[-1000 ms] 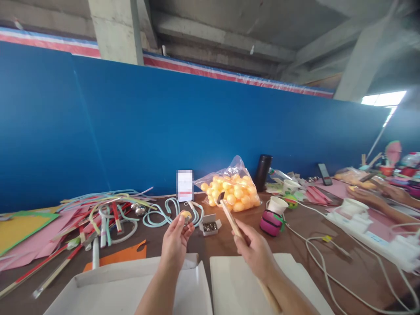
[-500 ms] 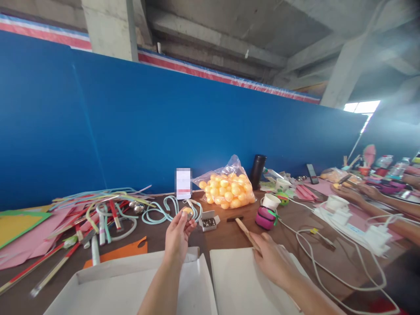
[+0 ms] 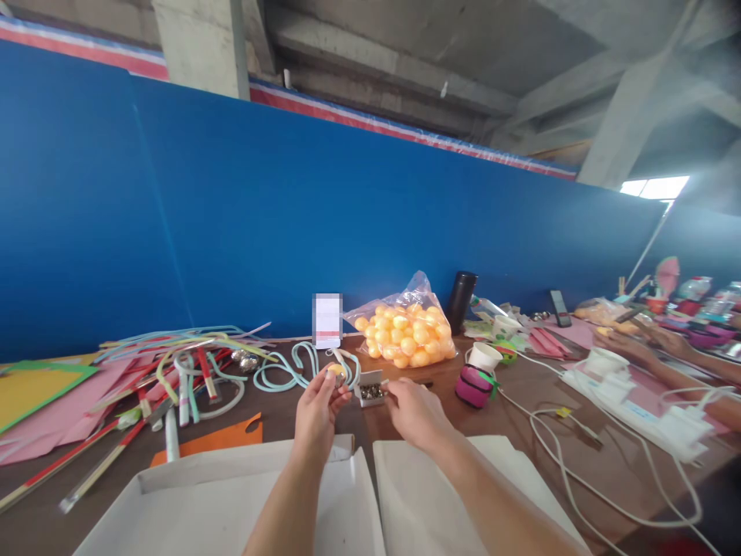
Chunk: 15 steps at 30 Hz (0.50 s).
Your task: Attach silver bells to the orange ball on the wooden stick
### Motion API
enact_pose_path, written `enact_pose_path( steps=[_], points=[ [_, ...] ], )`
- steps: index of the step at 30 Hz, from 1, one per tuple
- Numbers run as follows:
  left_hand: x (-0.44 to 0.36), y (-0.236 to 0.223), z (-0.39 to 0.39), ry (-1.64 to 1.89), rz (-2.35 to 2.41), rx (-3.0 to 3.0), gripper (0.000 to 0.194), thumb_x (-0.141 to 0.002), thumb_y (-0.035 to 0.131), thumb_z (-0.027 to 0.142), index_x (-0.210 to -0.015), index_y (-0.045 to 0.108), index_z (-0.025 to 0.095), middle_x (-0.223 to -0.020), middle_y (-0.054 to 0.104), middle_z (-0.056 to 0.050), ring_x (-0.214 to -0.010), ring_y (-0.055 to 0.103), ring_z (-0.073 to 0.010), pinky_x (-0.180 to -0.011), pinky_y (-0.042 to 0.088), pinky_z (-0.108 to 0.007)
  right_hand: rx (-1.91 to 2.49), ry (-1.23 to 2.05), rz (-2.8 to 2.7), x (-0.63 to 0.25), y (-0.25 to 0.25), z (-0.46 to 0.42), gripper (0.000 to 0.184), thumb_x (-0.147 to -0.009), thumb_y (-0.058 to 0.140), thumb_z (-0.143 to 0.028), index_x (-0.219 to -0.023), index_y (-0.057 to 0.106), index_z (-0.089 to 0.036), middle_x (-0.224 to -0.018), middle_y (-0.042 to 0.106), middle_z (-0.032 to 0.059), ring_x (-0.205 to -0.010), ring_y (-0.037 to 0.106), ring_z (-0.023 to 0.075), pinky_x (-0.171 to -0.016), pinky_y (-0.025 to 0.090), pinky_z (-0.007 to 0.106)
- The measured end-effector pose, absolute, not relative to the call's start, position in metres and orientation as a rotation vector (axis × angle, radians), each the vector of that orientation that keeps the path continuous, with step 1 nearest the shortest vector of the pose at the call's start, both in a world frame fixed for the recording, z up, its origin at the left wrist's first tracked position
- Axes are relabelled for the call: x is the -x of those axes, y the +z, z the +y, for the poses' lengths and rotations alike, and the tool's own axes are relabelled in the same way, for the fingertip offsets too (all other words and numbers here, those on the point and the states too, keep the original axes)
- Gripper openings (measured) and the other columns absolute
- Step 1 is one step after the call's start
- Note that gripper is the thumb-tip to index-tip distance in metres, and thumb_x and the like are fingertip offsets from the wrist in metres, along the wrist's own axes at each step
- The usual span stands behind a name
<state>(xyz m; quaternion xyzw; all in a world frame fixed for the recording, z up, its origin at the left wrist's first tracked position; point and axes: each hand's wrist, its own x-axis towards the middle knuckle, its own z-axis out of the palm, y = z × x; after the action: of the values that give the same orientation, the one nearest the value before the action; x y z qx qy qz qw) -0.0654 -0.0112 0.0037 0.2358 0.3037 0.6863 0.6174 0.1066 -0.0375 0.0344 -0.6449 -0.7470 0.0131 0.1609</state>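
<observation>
The left hand (image 3: 317,405) is pinching a yellow ball (image 3: 334,371) between thumb and fingers, holding it above the tabletop (image 3: 515,444), just left of a small open white box (image 3: 371,402). The right hand (image 3: 417,413) is reaching to the right side of that box, its thumb and fingers bunching close together; whether they are gripping anything I cannot tell. Small metal pieces (image 3: 370,391) are lying in the box. Farther off, a clear plastic bag (image 3: 421,286) is holding many orange-yellow balls (image 3: 405,340), and a black bottle (image 3: 462,303) is standing just right of it. Pale blue tubing (image 3: 275,382) is coiling on the far left side of the left hand. At the near edge, a white tray (image 3: 214,510) is lying to the left and a flat pale board (image 3: 399,502) to the right. Farther right, a paper cup (image 3: 485,356) is tilting just beyond a purple pouch (image 3: 473,386), and a white power strip (image 3: 637,417) is resting among cables (image 3: 556,463)
</observation>
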Motion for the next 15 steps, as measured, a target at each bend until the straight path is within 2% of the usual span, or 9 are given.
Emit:
enact_pose_path(
  steps=[10, 15],
  points=[
    [0.064, 0.001, -0.01, 1.571, 0.713, -0.538, 0.041, -0.068, 0.073, 0.028, -0.104, 0.062, 0.013, -0.077, 0.065, -0.004, -0.061, 0.061, -0.01, -0.057, 0.053, -0.022, 1.892, 0.066, -2.162, -0.069, 0.02, 0.004, 0.022, -0.083, 0.048, -0.025, -0.089, 0.069, -0.026, -0.092, 0.069, 0.0068, -0.083, 0.065, 0.0218, -0.064, 0.042, 0.028],
    [0.063, 0.003, -0.01, 1.566, 0.712, -0.559, 0.041, -0.069, 0.073, 0.028, -0.105, 0.062, 0.013, -0.078, 0.064, -0.003, -0.059, 0.06, -0.0095, -0.056, 0.053, -0.022, 1.907, 0.043, -2.144, -0.071, 0.018, 0.011, 0.021, -0.082, 0.049, -0.025, -0.09, 0.068, -0.024, -0.089, 0.069, 0.0085, -0.078, 0.066, 0.023, -0.062, 0.041, 0.029]
  ],
)
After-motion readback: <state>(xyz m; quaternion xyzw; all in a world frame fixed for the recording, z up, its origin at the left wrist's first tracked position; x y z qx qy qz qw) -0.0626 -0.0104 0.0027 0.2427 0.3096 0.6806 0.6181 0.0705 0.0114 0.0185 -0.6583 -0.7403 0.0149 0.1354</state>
